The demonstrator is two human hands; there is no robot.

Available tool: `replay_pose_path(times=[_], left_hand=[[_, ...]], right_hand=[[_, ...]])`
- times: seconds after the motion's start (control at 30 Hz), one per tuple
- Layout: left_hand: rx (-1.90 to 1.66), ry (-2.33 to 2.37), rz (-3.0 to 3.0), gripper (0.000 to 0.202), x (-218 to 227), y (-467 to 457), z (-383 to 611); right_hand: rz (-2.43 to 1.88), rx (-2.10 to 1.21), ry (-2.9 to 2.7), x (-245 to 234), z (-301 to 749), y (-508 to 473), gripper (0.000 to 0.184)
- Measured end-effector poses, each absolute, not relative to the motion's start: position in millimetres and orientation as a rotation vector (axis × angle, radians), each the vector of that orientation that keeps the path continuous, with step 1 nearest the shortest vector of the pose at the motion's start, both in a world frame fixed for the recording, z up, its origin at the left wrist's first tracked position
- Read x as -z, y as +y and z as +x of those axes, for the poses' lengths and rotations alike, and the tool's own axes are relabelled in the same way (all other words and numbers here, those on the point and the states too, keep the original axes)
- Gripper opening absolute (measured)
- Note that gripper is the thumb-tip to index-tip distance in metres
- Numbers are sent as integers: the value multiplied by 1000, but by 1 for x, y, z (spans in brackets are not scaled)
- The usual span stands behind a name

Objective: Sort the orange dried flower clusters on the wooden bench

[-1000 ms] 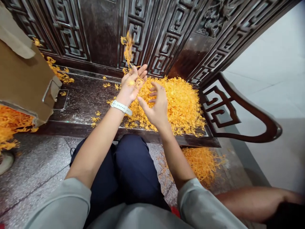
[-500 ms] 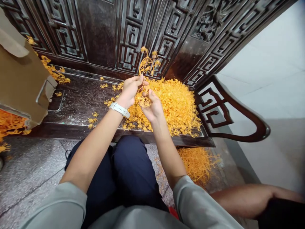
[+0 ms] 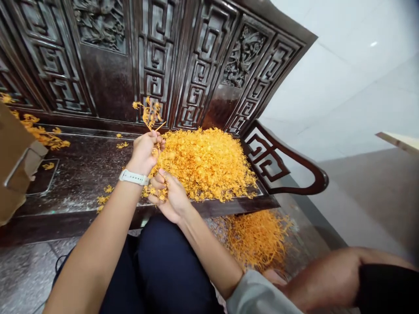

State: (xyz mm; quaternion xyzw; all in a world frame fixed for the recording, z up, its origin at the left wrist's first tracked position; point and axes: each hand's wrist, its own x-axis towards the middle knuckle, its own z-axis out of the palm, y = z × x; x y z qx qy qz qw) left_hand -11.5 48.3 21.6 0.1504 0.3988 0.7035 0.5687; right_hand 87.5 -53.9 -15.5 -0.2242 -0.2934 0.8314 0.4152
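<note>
My left hand [image 3: 142,152], with a pale watch band [image 3: 133,177] at the wrist, is closed on a thin orange sprig [image 3: 151,115]. Small spidery flower heads stick up from the sprig above its fingers. Lower and to the right, my right hand [image 3: 175,196] has its fingers curled in a pinch around the sprig's lower part. Several small orange flower pieces [image 3: 153,192] show in that hand's curled fingers. Just right of both hands, a big heap of orange flower pieces [image 3: 206,165] lies on the dark wooden bench [image 3: 81,174].
A carved backrest [image 3: 163,65] rises behind the bench, with a curved armrest [image 3: 294,168] at right. A cardboard box [image 3: 16,161] stands at left beside more orange pieces [image 3: 42,133]. Stringy orange strands [image 3: 258,240] lie on the floor. Another person's bare leg [image 3: 327,274] is at lower right.
The view has shifted, so bench and heap sit further left. My right hand has dropped lower relative to my left, its fingers curling in. The sprig stays in my left hand.
</note>
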Motion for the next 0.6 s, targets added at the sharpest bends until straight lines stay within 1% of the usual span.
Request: replay_pose_path(times=[0.13, 0.27, 0.5, 0.6], left_hand=[[-1685, 907, 445, 30, -21, 47, -4], [-1691, 918, 362, 30, -21, 50, -1], [-1712, 918, 369, 31, -26, 43, 10], [-1690, 873, 303, 32, -28, 52, -3]], right_hand=[[-479, -2188, -708, 9, 105, -71, 52], [-404, -2308, -629, 10, 114, -83, 49], [-402, -2321, -571, 2, 122, -95, 48], [-422, -2345, -549, 5, 119, -116, 49]])
